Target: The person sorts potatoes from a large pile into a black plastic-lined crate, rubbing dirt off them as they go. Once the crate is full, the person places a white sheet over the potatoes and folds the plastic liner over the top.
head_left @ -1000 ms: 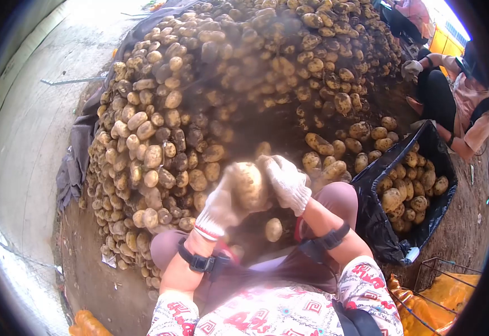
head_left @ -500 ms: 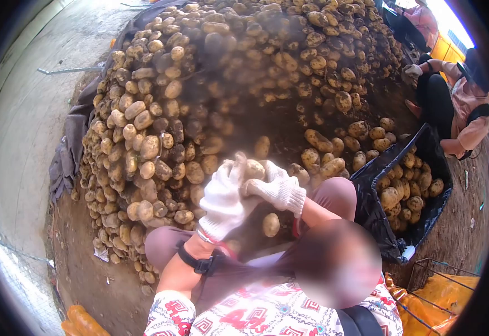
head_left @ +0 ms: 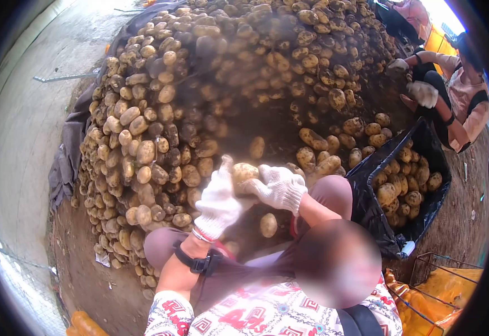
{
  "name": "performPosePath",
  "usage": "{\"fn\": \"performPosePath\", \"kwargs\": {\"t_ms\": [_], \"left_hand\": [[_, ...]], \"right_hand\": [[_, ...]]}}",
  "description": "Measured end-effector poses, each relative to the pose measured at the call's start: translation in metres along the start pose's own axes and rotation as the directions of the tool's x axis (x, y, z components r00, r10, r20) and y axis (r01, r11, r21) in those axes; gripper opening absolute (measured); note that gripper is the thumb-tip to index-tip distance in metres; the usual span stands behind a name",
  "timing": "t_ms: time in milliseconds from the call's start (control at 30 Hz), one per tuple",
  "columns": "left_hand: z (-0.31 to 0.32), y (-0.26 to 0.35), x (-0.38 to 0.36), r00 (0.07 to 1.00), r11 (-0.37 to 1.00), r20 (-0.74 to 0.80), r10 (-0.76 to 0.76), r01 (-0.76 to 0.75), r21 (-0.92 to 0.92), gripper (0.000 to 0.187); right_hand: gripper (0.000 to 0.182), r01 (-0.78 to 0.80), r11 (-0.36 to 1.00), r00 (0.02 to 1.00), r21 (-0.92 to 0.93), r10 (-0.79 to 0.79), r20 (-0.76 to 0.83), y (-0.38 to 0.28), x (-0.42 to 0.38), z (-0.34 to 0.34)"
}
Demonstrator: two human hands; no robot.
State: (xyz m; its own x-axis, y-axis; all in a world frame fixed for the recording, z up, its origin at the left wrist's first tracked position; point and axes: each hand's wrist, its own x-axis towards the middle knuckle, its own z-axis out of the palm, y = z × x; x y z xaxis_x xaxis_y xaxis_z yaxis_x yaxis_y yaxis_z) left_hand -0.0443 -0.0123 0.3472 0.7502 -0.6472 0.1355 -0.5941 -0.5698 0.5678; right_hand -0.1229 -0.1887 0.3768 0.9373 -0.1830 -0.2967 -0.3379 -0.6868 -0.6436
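A tan potato (head_left: 245, 172) is held between my two hands, above the gap between my knees. My left hand (head_left: 220, 200), in a white knitted glove, grips its left side with the thumb pointing up. My right hand (head_left: 279, 189), gloved the same way, closes on its right side. Below them a single potato (head_left: 268, 225) lies by my right knee. In front, a large heap of soil-covered potatoes (head_left: 138, 126) spreads out. Right of my knee stands a black bag (head_left: 368, 193), its mouth wide, with several potatoes inside.
A co-worker's gloved hand (head_left: 422, 94) is beyond the bag, and another person sits farther back. Dark cloth (head_left: 65, 168) edges the heap on the left. Orange sacks (head_left: 443, 285) and a wire frame (head_left: 424, 263) stand at lower right.
My hands have spread slightly apart around the potato, which shows more of its surface and sits a little lower left. The co-worker's second gloved hand has come into sight.
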Motion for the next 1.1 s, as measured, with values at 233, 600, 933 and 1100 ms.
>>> {"fn": "performPosePath", "kwargs": {"t_ms": [233, 600, 933, 1100], "left_hand": [[0.000, 0.000, 0.012, 0.999, 0.998, -0.038, 0.004, -0.001, 0.057, 0.115], [0.026, -0.049, 0.027, 0.909, 0.913, -0.259, 0.325, -0.373, -0.165, 0.032], [0.032, -0.040, 0.039, 0.906, 0.629, 0.312, -0.285, 0.422, -0.653, 0.030], [0.050, -0.037, 0.042, 0.828, 0.608, 0.433, -0.355, 0.557, -0.566, 0.034]], "right_hand": [[0.034, 0.083, 0.973, 0.952, 0.214, -0.014, -0.305, 0.026, 0.016, 0.032], [0.078, 0.021, 0.709, 1.000, 0.705, 0.002, -0.031, 0.025, -0.024, -0.019], [0.053, 0.128, 0.842, 0.568, 0.524, 0.371, -0.735, 0.234, -0.214, -0.050], [0.054, -0.259, 0.259, 0.237, 0.930, 0.951, -0.198, 0.285, -0.255, -0.052]]}}
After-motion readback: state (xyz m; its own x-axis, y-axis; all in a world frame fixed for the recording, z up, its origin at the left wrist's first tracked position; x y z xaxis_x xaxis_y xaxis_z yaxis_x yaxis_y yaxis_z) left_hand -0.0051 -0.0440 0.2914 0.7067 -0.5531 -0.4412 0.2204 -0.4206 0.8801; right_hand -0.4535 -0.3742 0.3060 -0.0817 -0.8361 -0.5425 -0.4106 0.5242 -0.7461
